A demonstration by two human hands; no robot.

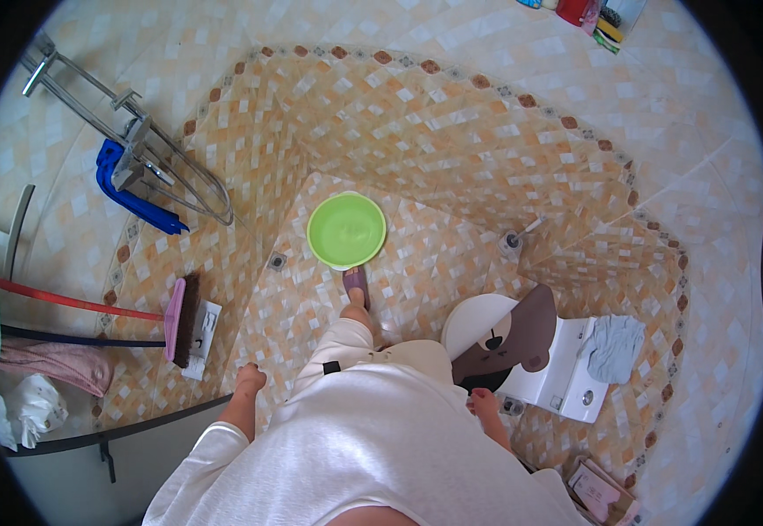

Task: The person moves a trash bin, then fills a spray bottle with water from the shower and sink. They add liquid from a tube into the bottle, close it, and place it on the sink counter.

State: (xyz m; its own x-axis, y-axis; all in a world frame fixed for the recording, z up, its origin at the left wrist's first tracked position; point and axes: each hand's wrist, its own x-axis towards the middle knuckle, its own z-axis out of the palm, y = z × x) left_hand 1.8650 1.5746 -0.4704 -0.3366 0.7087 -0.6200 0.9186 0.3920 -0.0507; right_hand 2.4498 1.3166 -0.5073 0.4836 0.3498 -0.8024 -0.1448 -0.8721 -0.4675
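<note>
The fingers [252, 375] of the left hand [249, 380] were curled into a loose fist and held nothing. The fingers [480, 400] of the right hand [484, 404] were drawn together and bent downward, also empty; how tightly they were pressed could not be told from this view. The right hand hung just beside the toilet [521, 351], whose white seat carried a brown lid, with a grey cloth [613, 344] lying on its cistern. The left hand hung at the person's side, near the scrubbing brush [183, 319], which had a pink head and a red handle and leaned against the tiled wall.

A round lime-green plastic basin [346, 230] sat upright on the tiled floor [416, 263], well ahead of both hands and just beyond the person's forward foot in a purple slipper [356, 282]. Its inside appeared smooth and glossy, with a pale rim; contents could not be made out.

A blue hose [131, 197] hung below a metal tap fitting [140, 145] on the left wall. A toilet brush holder [511, 243] stood in the far corner.
</note>
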